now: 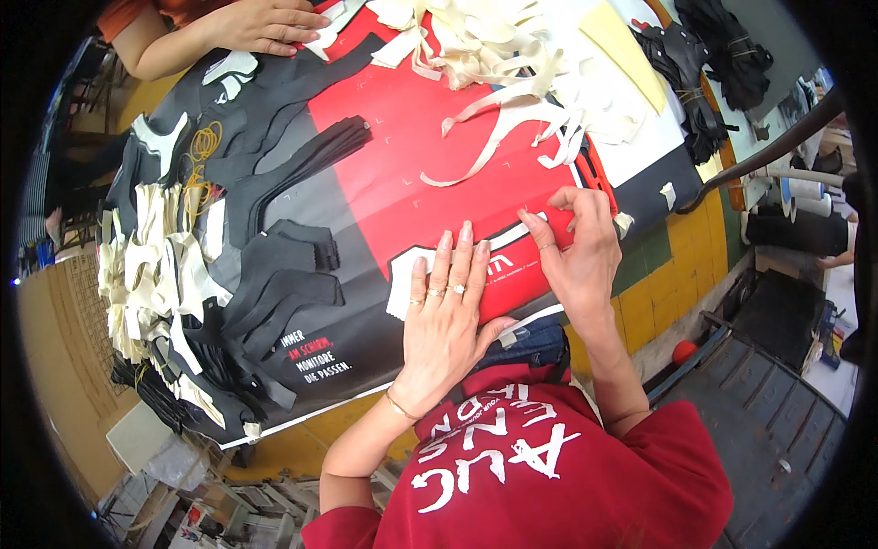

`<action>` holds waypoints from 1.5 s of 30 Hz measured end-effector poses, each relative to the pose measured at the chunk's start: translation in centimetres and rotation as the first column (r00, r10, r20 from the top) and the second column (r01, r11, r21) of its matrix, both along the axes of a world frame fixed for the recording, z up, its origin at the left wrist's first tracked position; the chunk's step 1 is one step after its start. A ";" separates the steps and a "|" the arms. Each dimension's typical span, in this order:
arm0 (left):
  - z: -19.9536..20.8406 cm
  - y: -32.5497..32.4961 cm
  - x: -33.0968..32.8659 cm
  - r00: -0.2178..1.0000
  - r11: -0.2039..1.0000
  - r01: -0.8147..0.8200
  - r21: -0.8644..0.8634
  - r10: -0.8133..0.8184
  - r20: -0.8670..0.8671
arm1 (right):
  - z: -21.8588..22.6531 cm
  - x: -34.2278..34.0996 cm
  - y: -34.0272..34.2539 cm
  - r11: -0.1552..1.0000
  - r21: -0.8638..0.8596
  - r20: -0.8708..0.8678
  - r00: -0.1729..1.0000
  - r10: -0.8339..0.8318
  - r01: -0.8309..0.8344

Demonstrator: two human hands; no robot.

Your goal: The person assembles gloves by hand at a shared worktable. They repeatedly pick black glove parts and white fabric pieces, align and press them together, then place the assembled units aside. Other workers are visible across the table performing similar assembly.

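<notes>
Lying flat: one white strip (400, 285).
It is covered by one straight-fingered left hand (444, 325); its end is by one curled right hand (583, 252), grip unclear.

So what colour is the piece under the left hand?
White piece with some black edging, best in head view.

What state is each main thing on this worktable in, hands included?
Person's left bare-hand grip: open, palm down
Person's right bare-hand grip: fingers curled; closure unclear
Curved white piece with black edging: lying flat, partly covered
Red-and-black printed mat: flat, partly covered
Loose cream fabric strips at the top: heaped, tangled
Long dark-grey fabric pieces: stacked
Pale-yellow rectangular sheet: flat
</notes>
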State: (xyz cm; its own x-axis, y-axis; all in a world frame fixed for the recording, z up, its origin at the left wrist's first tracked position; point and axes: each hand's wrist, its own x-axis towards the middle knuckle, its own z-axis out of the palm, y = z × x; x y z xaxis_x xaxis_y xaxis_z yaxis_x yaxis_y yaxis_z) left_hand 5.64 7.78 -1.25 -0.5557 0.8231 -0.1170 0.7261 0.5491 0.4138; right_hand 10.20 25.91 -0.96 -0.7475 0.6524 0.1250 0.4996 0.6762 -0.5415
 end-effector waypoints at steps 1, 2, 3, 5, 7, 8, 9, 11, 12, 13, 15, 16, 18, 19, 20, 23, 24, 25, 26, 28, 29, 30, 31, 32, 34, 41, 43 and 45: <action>0.0 -0.1 0.0 1.000 1.000 -0.007 0.005 0.007 -0.005 | -0.4 0.3 0.1 1.000 -0.012 -0.003 1.000 0.018 -0.018; 0.0 0.0 -0.1 0.999 1.000 0.001 0.002 -0.001 0.033 | -0.9 0.5 -0.1 0.991 0.126 -0.039 0.998 0.041 -0.036; 0.0 0.0 -0.1 0.999 1.000 -0.012 0.015 0.011 0.050 | -1.4 0.8 -0.3 0.966 0.253 -0.082 0.993 0.081 -0.058; -0.1 -0.2 -0.2 0.998 0.998 -0.013 0.058 0.009 0.062 | -1.8 1.8 0.0 0.893 0.419 -0.059 0.976 0.210 -0.166; -0.1 -0.3 -0.3 0.997 0.997 -0.008 0.073 0.002 0.081 | -2.1 2.9 0.0 0.843 0.476 0.074 0.966 0.247 -0.252; -0.1 -0.4 -0.2 0.996 0.995 -0.019 0.099 0.011 0.083 | -2.1 3.5 0.1 0.822 0.482 0.167 0.953 0.252 -0.302; 0.0 -0.5 -0.3 0.996 0.991 -0.022 0.132 0.010 0.091 | -2.2 3.9 0.1 0.800 0.490 0.240 0.936 0.257 -0.346; 0.0 -1.0 -0.5 0.991 0.983 -0.008 0.186 -0.018 0.135 | -2.5 4.3 0.6 0.778 0.482 0.299 0.910 0.286 -0.403; 0.1 -1.5 -0.6 0.984 0.932 -0.082 0.352 0.020 0.178 | -2.6 4.5 0.9 0.776 0.479 0.268 0.910 0.316 -0.410; 0.1 -1.9 -0.8 0.960 0.885 -0.149 0.440 0.023 0.278 | -2.7 4.5 1.1 0.776 0.469 0.249 0.906 0.342 -0.422; -0.1 -2.8 -1.3 0.974 0.896 -0.228 0.382 0.206 0.098 | -2.8 4.5 1.3 0.791 0.431 0.168 0.900 0.402 -0.434; -0.2 -3.4 -1.4 0.952 0.880 -0.277 0.386 0.304 -0.011 | -2.8 4.5 1.2 0.811 0.408 0.118 0.905 0.409 -0.419; -0.7 -4.4 -1.6 0.936 0.894 -0.320 0.313 0.349 -0.041 | -2.7 4.2 0.8 0.817 0.430 0.011 0.907 0.421 -0.384; -1.0 -4.7 -1.7 0.926 0.896 -0.343 0.283 0.373 -0.058 | -2.5 3.9 0.5 0.825 0.423 0.001 0.911 0.413 -0.375; -1.2 -4.8 -1.4 0.926 0.883 -0.349 0.313 0.376 -0.027 | -2.3 3.6 0.3 0.831 0.419 -0.014 0.912 0.409 -0.366; -1.2 -4.8 -0.6 0.923 0.844 -0.357 0.400 0.386 0.008 | -1.2 2.4 -0.7 0.837 0.416 -0.074 0.905 0.420 -0.354; -1.0 -4.8 -0.6 0.922 0.831 -0.354 0.428 0.386 0.015 | -0.8 1.9 -0.9 0.837 0.411 -0.086 0.899 0.430 -0.361; -0.6 -4.9 -0.6 0.925 0.821 -0.353 0.449 0.377 0.039 | -0.4 1.5 -1.0 0.835 0.407 -0.106 0.888 0.447 -0.372; -0.2 -5.0 -0.7 0.927 0.812 -0.361 0.459 0.367 0.080 | 0.0 1.1 -1.3 0.849 0.381 -0.124 0.890 0.438 -0.365; 1.3 -5.9 -1.2 0.922 0.793 -0.387 0.471 0.320 0.219 | 0.7 0.7 -1.6 0.859 0.332 -0.105 0.889 0.445 -0.390; 2.1 -6.6 -1.6 0.901 0.812 -0.408 0.417 0.285 0.327 | 0.9 0.5 -1.8 0.863 0.305 -0.102 0.887 0.450 -0.402; 3.0 -7.4 -2.1 0.871 0.750 -0.487 0.448 0.375 0.319 | 1.1 0.4 -2.0 0.869 0.285 -0.127 0.883 0.452 -0.404; 3.9 -8.9 -2.8 0.853 0.657 -0.520 0.546 0.360 0.378 | 1.3 0.2 -2.2 0.874 0.256 -0.121 0.884 0.452 -0.412; 4.7 -10.6 -3.4 0.830 0.571 -0.556 0.604 0.425 0.361 | 1.4 0.0 -2.3 0.881 0.227 -0.112 0.888 0.446 -0.414; 6.3 -14.7 -4.5 0.690 0.433 -0.683 0.588 0.646 0.325 | 1.6 -0.3 -2.6 0.900 0.190 -0.142 0.896 0.421 -0.393; 5.8 -26.2 -9.8 0.249 0.045 -0.820 0.571 0.926 0.284 | 2.0 -2.2 -3.3 0.881 0.177 -0.098 0.883 0.459 -0.438; 4.8 -26.7 -9.8 0.168 0.248 -0.863 0.441 0.963 -0.212 | 2.0 -3.2 -3.4 0.857 0.206 -0.095 0.862 0.498 -0.473; 4.2 -25.8 -9.1 0.121 0.321 -0.839 0.439 0.897 -0.424 | 2.2 -4.8 -3.5 0.829 0.229 -0.086 0.837 0.540 -0.511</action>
